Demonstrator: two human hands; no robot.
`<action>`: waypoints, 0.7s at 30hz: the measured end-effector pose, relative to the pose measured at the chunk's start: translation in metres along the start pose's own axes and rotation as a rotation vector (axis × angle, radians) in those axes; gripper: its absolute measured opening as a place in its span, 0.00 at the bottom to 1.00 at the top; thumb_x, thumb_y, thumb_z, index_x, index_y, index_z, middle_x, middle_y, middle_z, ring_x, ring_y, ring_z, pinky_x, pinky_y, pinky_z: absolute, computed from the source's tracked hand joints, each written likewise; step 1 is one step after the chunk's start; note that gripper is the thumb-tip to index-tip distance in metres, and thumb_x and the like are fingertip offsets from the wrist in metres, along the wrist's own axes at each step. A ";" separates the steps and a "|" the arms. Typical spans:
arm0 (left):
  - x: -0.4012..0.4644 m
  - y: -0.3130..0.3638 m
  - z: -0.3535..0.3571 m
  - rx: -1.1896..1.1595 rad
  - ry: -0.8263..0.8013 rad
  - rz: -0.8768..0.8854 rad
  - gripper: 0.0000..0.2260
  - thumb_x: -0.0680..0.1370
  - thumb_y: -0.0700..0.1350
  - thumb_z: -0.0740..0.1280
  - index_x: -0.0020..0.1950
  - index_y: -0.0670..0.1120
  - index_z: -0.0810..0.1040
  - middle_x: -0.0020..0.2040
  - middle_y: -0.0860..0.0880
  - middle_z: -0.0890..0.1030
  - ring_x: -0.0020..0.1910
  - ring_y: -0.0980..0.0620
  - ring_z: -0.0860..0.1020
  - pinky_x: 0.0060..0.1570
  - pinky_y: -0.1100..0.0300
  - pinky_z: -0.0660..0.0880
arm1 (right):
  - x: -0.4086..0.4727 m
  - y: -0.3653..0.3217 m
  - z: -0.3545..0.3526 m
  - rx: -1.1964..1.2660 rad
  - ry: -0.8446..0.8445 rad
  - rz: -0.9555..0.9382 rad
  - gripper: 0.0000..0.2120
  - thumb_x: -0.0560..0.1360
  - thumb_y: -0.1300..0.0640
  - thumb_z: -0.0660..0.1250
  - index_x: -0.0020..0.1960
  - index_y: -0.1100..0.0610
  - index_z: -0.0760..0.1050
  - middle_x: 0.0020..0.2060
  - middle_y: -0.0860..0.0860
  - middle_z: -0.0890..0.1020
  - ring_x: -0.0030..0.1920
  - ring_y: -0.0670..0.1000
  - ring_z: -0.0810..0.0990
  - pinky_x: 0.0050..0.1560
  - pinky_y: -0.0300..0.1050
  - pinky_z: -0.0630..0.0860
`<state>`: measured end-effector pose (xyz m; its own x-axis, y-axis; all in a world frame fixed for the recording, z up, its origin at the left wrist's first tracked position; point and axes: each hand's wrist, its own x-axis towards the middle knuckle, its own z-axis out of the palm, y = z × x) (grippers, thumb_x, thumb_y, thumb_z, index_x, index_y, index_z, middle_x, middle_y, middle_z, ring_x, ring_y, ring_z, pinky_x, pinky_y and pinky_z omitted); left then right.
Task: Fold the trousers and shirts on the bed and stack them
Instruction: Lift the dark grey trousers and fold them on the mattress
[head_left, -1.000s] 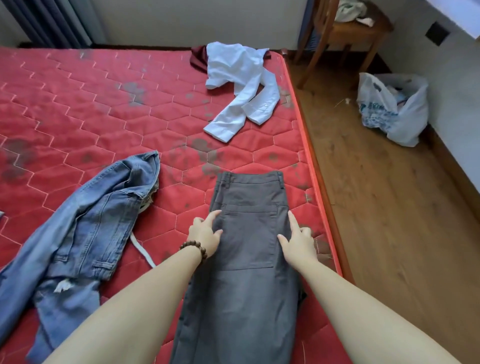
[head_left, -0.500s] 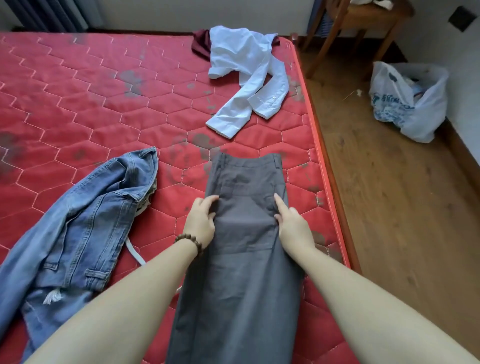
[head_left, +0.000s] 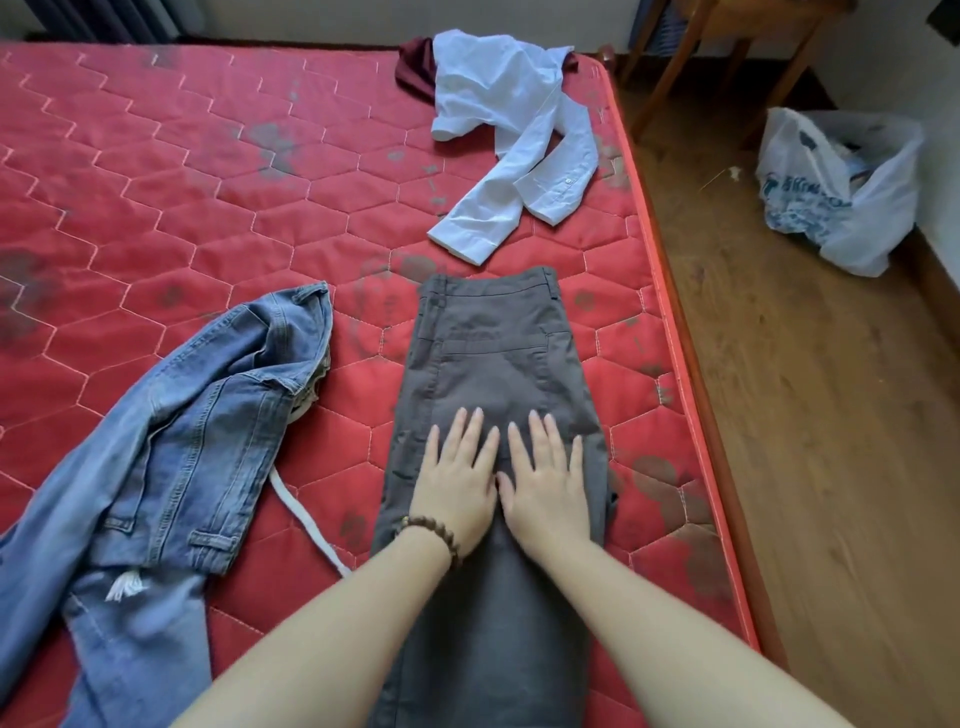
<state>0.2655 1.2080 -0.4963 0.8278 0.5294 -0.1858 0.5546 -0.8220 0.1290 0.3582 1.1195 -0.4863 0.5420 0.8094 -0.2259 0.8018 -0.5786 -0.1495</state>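
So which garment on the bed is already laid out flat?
The grey trousers, flat under both hands, nearest the bed's right edge. The denim clothes and white shirt lie crumpled.

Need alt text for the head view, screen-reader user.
Both hands, left hand and right hand, press flat side by side on grey trousers laid lengthwise on a red quilted mattress. Crumpled denim clothes lie left, a white shirt beyond.

I'm in a plain bedroom at home: a bare red quilted mattress (head_left: 208, 218) under my arms, wood floor (head_left: 831, 467) at three o'clock, a wooden chair (head_left: 727, 57) and plastic bag (head_left: 841, 192) at two.
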 end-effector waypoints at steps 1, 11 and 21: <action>-0.008 0.004 0.006 0.003 -0.026 0.004 0.26 0.81 0.50 0.53 0.79 0.48 0.53 0.79 0.45 0.48 0.78 0.46 0.42 0.73 0.46 0.36 | -0.011 -0.004 0.006 -0.018 -0.015 0.005 0.29 0.80 0.48 0.57 0.78 0.53 0.55 0.78 0.56 0.51 0.78 0.56 0.46 0.74 0.62 0.40; -0.121 0.011 0.028 0.016 -0.054 0.001 0.27 0.75 0.54 0.61 0.73 0.50 0.68 0.74 0.43 0.66 0.74 0.41 0.63 0.69 0.37 0.61 | -0.120 -0.018 0.040 -0.121 0.007 0.015 0.29 0.76 0.42 0.50 0.75 0.51 0.63 0.75 0.58 0.62 0.75 0.61 0.59 0.70 0.67 0.53; -0.257 0.006 0.053 0.023 -0.075 0.071 0.28 0.76 0.55 0.55 0.76 0.51 0.63 0.77 0.43 0.61 0.76 0.40 0.58 0.68 0.37 0.55 | -0.243 -0.051 0.077 -0.073 -0.023 -0.029 0.30 0.76 0.39 0.53 0.76 0.47 0.60 0.77 0.55 0.58 0.76 0.60 0.54 0.70 0.69 0.52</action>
<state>0.0516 1.0557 -0.4993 0.8559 0.4531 -0.2491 0.4919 -0.8620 0.1223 0.1663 0.9442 -0.4979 0.5131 0.8226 -0.2450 0.8337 -0.5455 -0.0855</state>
